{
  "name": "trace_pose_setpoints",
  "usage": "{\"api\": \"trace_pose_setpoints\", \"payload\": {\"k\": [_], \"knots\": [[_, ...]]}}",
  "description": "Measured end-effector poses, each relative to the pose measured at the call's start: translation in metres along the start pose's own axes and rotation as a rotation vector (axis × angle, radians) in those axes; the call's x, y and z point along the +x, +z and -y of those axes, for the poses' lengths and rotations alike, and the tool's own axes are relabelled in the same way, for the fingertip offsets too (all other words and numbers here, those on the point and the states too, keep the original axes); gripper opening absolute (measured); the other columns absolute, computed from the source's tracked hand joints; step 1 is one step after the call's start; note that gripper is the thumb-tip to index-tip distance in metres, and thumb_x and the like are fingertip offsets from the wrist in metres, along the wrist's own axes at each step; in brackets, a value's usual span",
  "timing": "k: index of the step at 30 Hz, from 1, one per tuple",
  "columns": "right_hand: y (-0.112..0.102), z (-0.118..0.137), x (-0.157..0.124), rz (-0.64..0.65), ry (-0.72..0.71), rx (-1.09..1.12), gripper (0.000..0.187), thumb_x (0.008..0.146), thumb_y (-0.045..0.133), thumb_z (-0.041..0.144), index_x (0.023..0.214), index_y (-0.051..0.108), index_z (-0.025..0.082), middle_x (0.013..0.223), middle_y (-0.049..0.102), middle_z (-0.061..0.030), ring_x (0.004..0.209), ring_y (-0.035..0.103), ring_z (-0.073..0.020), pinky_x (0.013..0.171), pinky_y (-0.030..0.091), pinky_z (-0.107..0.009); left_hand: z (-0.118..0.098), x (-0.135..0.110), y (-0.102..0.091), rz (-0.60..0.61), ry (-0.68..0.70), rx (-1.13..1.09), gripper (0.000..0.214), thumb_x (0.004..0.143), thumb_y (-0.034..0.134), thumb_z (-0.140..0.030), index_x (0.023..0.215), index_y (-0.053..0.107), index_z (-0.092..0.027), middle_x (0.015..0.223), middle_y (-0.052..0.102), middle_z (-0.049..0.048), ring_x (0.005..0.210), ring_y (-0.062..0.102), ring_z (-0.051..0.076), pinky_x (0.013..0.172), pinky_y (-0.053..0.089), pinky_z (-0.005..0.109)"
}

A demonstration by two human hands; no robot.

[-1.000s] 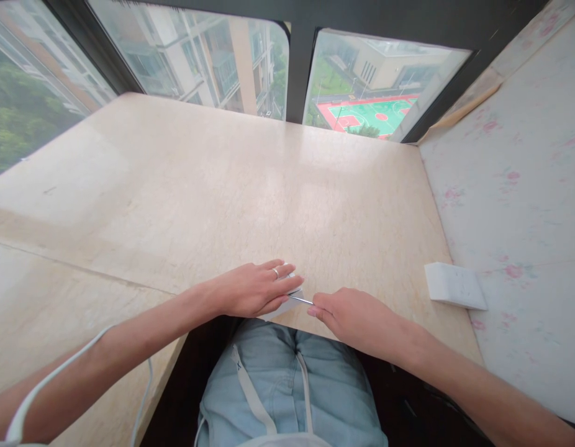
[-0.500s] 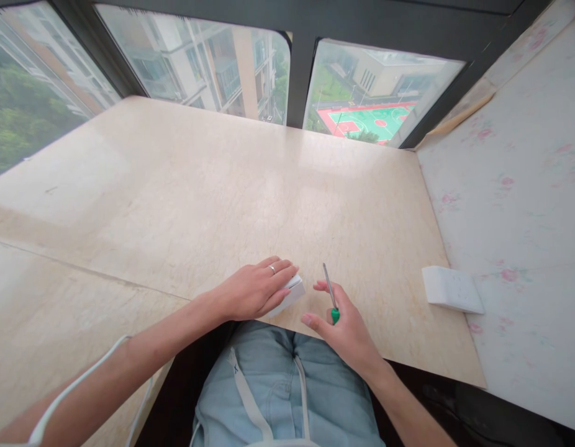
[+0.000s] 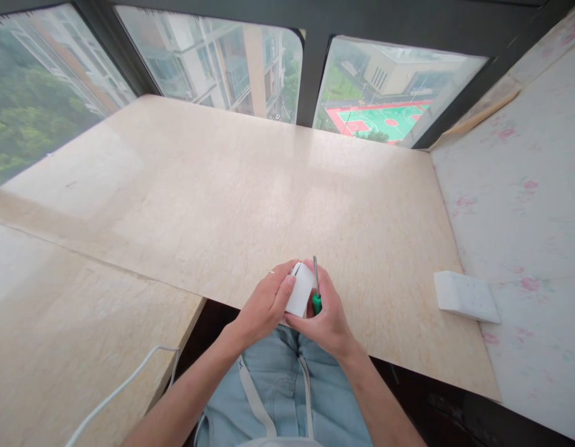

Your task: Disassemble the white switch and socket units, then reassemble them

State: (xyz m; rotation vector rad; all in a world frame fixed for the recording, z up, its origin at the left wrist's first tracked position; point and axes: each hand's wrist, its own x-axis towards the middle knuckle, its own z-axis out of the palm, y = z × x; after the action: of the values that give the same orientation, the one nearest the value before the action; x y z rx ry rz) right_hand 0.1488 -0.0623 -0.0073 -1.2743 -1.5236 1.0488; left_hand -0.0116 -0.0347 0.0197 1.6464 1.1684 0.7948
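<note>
Both your hands meet around one small white box at the near edge of the tabletop [image 3: 222, 205], just in front of your shorts [image 3: 285, 388]. Your left hand [image 3: 269, 301] is curled partway closed, its thumb lying on the face of the white box [image 3: 300, 293] and its other fingers mostly hidden behind. Your right hand [image 3: 325, 318] is half open: its thumb touches the lower end of the box, while a screwdriver [image 3: 316, 303] with a green handle lies tucked against the palm side, its metal shaft pointing away from you. How tightly the fingers hold the handle, you cannot tell from here, nor whether the box touches the tabletop.

The loosest hold looks to be the one on the screwdriver. Because the right hand shares its grip between tool and box, turning the box could let the handle roll free and drop onto your lap. The exposed shaft stands close to the fingers, so a careless twist could scratch the box or jab your left hand. A dark slit shows at the box's far end; if that marks a loose part, squeezing or tilting might shift it, and a small piece could fall over the edge, out of sight.
</note>
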Motion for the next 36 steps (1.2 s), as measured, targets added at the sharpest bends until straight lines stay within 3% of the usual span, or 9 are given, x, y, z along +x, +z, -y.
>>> {"api": "trace_pose_setpoints", "payload": {"k": [3,6,9,12,16,23,29,36], "knots": [[-0.004,0.000,-0.004,-0.012,0.019,0.055,0.095,0.066,0.088,0.031,0.149,0.041,0.030,0.135,0.060,-0.0118,0.113,0.065,-0.0283,0.084,0.060,-0.038,-0.002,-0.001,-0.001,0.055,-0.036,-0.055,0.048,0.103,0.037,-0.043,0.140,0.054,-0.017,0.139,0.061,0.0147,0.125,0.059,0.029,0.106,0.047,0.047],[-0.007,0.003,-0.011,-0.001,0.052,0.101,0.095,0.065,0.089,0.031,0.148,0.042,0.028,0.124,0.065,-0.0109,0.092,0.069,-0.0234,0.067,0.061,-0.032,0.000,-0.004,-0.003,0.085,-0.160,-0.139,0.057,0.099,0.046,-0.050,0.145,0.048,-0.016,0.143,0.057,0.0185,0.127,0.058,0.034,0.094,0.055,0.046],[-0.016,0.009,-0.013,0.061,0.061,0.088,0.094,0.063,0.090,0.031,0.145,0.044,0.027,0.114,0.066,-0.0093,0.072,0.066,-0.0175,0.049,0.053,-0.026,0.001,-0.007,-0.006,0.147,-0.225,-0.225,0.064,0.095,0.053,-0.054,0.146,0.046,-0.016,0.144,0.056,0.0198,0.126,0.059,0.035,0.094,0.054,0.045],[-0.025,0.018,-0.012,0.131,0.038,0.091,0.093,0.061,0.091,0.030,0.142,0.046,0.028,0.108,0.066,-0.0073,0.057,0.057,-0.0110,0.038,0.043,-0.022,-0.002,-0.008,-0.006,0.238,-0.186,-0.323,0.058,0.096,0.052,-0.052,0.142,0.051,-0.017,0.128,0.067,0.0160,0.110,0.066,0.029,0.090,0.053,0.040],[-0.030,0.026,-0.013,0.135,0.037,0.117,0.090,0.060,0.091,0.028,0.139,0.048,0.028,0.093,0.065,-0.0015,0.047,0.047,-0.0067,0.035,0.038,-0.020,-0.008,-0.010,-0.001,0.231,-0.154,-0.412,0.049,0.097,0.051,-0.050,0.130,0.061,-0.016,0.106,0.070,0.0088,0.090,0.063,0.022,0.075,0.049,0.030],[-0.031,0.023,-0.017,0.066,0.006,0.117,0.091,0.058,0.092,0.028,0.138,0.050,0.026,0.059,0.055,0.0094,0.042,0.044,-0.0086,0.036,0.035,-0.020,-0.012,-0.012,0.004,0.237,-0.167,-0.476,0.046,0.098,0.047,-0.052,0.119,0.065,-0.016,0.087,0.061,0.0023,0.074,0.048,0.014,0.065,0.037,0.025],[-0.027,0.018,-0.019,0.044,0.134,0.154,0.092,0.059,0.092,0.030,0.141,0.051,0.025,0.061,0.061,0.0056,0.046,0.051,-0.0130,0.040,0.042,-0.025,-0.016,-0.012,0.008,0.194,-0.195,-0.465,0.045,0.100,0.045,-0.051,0.124,0.064,-0.018,0.095,0.064,0.0045,0.079,0.053,0.017,0.070,0.043,0.028],[-0.025,0.017,-0.019,-0.020,0.140,0.169,0.086,0.060,0.089,0.030,0.138,0.053,0.024,0.069,0.066,0.0024,0.048,0.054,-0.0141,0.042,0.045,-0.026,-0.027,-0.012,0.013,0.174,-0.167,-0.359,0.051,0.103,0.034,-0.053,0.136,0.057,-0.022,0.111,0.068,0.0081,0.094,0.061,0.022,0.083,0.050,0.034]]}}
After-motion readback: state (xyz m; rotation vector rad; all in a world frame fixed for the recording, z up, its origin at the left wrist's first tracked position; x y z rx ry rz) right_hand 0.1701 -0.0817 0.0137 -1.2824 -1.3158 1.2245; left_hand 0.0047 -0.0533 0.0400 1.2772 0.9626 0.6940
